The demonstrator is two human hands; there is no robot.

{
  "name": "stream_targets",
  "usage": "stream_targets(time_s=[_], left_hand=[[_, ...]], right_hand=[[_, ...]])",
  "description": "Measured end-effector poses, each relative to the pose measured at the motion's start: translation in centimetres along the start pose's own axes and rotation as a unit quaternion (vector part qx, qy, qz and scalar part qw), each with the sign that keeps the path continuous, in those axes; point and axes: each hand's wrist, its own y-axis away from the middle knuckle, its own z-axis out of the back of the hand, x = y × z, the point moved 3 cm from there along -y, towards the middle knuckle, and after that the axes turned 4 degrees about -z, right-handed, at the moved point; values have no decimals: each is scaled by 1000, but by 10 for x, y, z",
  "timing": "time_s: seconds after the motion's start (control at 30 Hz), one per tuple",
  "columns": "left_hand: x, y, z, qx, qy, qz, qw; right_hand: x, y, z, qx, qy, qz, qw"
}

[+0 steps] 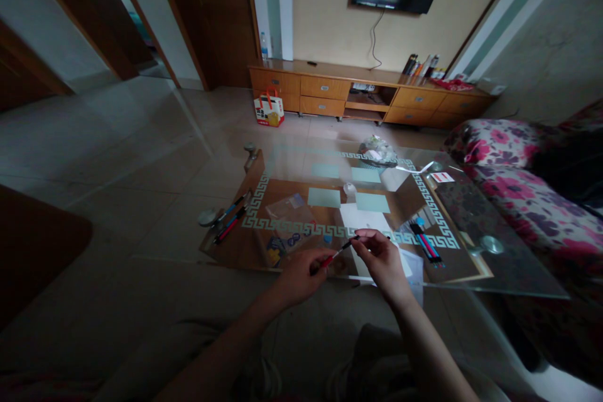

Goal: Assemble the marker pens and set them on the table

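Above the near edge of a glass table (pixel 513 273), both hands are closed on one slim pen (pixel 335 254). My left hand (pixel 304 271) grips its red end. At the dark upper end, my right hand (pixel 377 256) pinches with thumb and fingertips; whether that part is a cap or the pen's tip section is too small to tell. A light, thin stretch shows between the two ends. To the right of my right hand lies a group of pens (pixel 426 244) in blue, pink and dark colours. More pens (pixel 230 220) lie at the table's left end.
A clear plastic bag (pixel 289 210) and white paper (pixel 365 218) lie in the table area. Toward the far side stands a filled bowl (pixel 377 151). A flowered sofa (pixel 513 188) is at right; beyond are a wooden TV cabinet (pixel 325 86) and a carton (pixel 269 109).
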Motion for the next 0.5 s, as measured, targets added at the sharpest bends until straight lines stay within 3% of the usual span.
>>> stream_targets(time_s=[0.5], left_hand=[[-2,0,0,-2,-7,3,1000]], right_hand=[[5,5,-9,54,32,-16,998]])
